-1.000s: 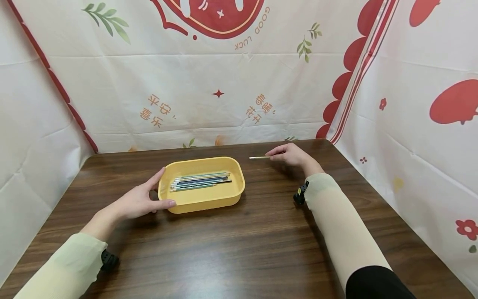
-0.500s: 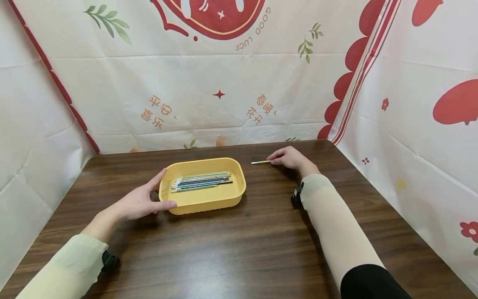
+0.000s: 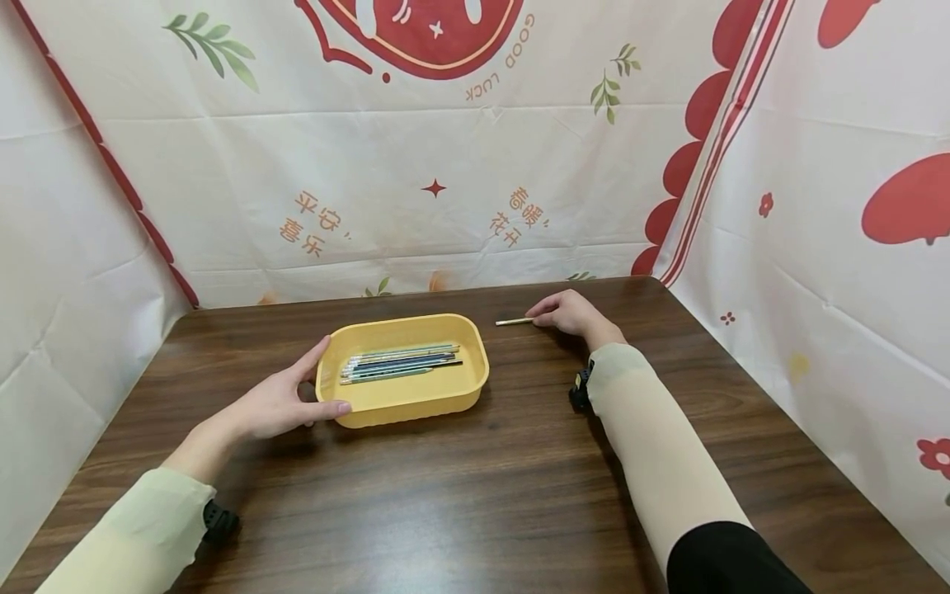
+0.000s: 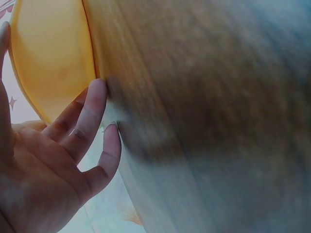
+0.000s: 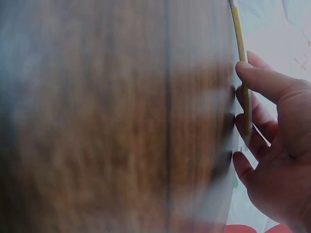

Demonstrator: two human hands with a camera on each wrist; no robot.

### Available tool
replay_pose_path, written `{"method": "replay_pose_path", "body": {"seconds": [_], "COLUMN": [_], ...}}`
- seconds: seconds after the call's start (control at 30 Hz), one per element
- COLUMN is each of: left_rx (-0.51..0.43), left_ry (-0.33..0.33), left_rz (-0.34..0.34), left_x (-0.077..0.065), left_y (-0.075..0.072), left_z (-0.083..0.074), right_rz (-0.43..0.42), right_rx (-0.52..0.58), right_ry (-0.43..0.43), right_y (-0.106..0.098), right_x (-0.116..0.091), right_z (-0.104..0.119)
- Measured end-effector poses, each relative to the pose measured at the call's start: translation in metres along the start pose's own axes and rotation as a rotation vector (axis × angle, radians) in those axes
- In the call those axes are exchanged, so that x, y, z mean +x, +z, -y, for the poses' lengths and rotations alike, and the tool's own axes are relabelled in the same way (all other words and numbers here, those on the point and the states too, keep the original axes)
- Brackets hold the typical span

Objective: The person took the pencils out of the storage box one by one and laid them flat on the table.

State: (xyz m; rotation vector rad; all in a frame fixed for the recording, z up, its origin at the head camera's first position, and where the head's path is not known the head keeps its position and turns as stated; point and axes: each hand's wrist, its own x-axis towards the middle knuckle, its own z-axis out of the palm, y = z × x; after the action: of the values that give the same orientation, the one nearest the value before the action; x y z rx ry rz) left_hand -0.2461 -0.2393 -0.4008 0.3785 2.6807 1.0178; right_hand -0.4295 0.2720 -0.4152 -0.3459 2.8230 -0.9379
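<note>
A yellow plastic tray (image 3: pixel 416 404) rests on the table, and several pencils (image 3: pixel 401 361) lie side by side inside it. My left hand (image 3: pixel 270 403) holds the tray's left end, thumb at the near rim and index finger at the far corner. The left wrist view shows that hand's other fingertips (image 4: pixel 97 90) against the tray's outer wall (image 4: pixel 53 48). Right of the tray, my right hand (image 3: pixel 570 316) pinches a yellowish pencil (image 3: pixel 512 322) low over the table, its pale end pointing left. In the right wrist view the pencil (image 5: pixel 238 34) runs between thumb and fingers.
The dark wooden table (image 3: pixel 445 503) runs up to a white printed cloth (image 3: pixel 438 148) hanging behind it. More cloth (image 3: pixel 831 264) hangs along the right side, and another stretch (image 3: pixel 67 247) along the left.
My right hand, holding the pencil, has shifted slightly toward me, and its forearm has swung a little left. The left hand and the tray have stayed in place.
</note>
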Motion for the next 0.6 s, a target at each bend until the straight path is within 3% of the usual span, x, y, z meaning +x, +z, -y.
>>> {"method": "replay_pose_path", "body": {"seconds": [0.33, 0.6], "left_rx": [0.022, -0.004], "left_ry": [0.002, 0.003], "left_rz": [-0.002, 0.001], "left_x": [0.0004, -0.0001], "left_y": [-0.0001, 0.0012], "left_z": [0.0002, 0.0007], "right_rz": [0.024, 0.035], "right_rx": [0.003, -0.025], "right_ry": [0.053, 0.043], "right_y": [0.0004, 0.0003], "right_x": [0.0035, 0.0044], "right_z": [-0.0034, -0.0056]}}
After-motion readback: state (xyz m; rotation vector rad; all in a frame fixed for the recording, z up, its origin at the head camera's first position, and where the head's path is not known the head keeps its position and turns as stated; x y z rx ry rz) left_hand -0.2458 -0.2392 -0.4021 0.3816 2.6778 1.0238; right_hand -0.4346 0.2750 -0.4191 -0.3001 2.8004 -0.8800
